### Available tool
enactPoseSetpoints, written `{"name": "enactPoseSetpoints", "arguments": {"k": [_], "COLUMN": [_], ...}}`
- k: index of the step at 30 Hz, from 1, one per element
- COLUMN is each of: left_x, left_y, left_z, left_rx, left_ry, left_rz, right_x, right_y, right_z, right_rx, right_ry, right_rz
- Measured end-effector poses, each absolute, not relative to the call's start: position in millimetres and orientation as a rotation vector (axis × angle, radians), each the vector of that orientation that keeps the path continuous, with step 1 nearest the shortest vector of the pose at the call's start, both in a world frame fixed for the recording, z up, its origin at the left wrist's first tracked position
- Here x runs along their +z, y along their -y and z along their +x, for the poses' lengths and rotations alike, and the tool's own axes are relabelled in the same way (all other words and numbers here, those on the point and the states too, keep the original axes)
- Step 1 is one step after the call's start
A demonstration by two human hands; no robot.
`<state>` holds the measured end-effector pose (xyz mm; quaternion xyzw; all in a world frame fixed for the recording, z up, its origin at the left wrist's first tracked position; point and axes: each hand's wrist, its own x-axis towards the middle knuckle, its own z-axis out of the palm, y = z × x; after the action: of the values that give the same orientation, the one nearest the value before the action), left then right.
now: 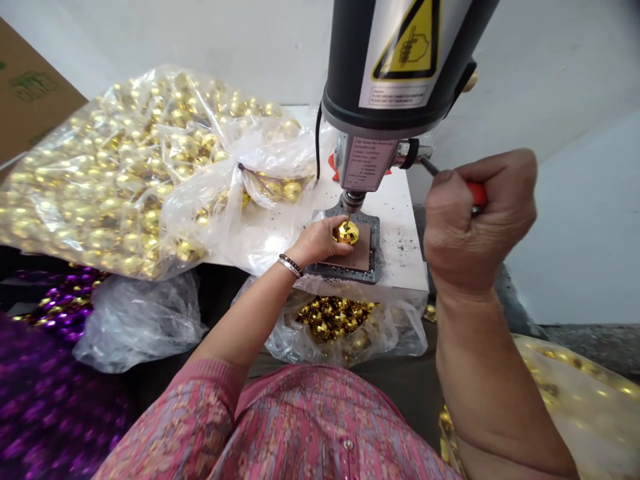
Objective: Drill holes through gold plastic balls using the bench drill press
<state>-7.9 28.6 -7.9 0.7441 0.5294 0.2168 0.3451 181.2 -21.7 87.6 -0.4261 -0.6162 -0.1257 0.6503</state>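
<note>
A shiny faceted gold ball (pixel 347 233) rests on a brown board (pixel 361 255) on the drill press base (pixel 373 230). My left hand (pixel 321 241) grips the ball from the left, thumb and fingers around its sides. Straight above, the drill bit (pixel 349 218) points down and meets the ball's top; how deep it sits I cannot tell. My right hand (pixel 473 223) is closed around the red-tipped feed handle (pixel 477 195) of the drill press (pixel 370 160), right of the machine.
A large clear bag of gold balls (pixel 120 173) covers the table's left side. Another open bag of gold balls (pixel 337 320) sits below the front edge of the white table (pixel 400 270). Purple balls (pixel 50 393) lie lower left. A cardboard box (pixel 35 93) stands behind.
</note>
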Motion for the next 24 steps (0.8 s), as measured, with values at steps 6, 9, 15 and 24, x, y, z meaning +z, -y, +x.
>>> {"name": "enactPoseSetpoints", "arguments": {"k": [6,9,15,24], "left_x": [-8.2,-9.5,-5.7,-4.8], "left_y": [-27.2,-27.5,-25.9,-24.4], "left_z": [-8.3,-9.0,-7.6,-8.0], "left_rx": [0.571,0.572,0.566,0.552], "left_ry": [-1.373,-1.371,-1.385,-1.378], "left_rz": [1.925,1.922,1.908,1.944], "right_x": [71.5,62.0,49.9,27.6], "right_y": [19.0,18.3,14.4,12.0], "right_z": [181.4,182.0,183.4,181.1], "right_rx": [-0.33,-0.301,-0.339,-0.332], "right_ry": [1.327,1.301,1.295,1.311], "right_rz": [-1.07,-1.064,-0.962,-0.856]}}
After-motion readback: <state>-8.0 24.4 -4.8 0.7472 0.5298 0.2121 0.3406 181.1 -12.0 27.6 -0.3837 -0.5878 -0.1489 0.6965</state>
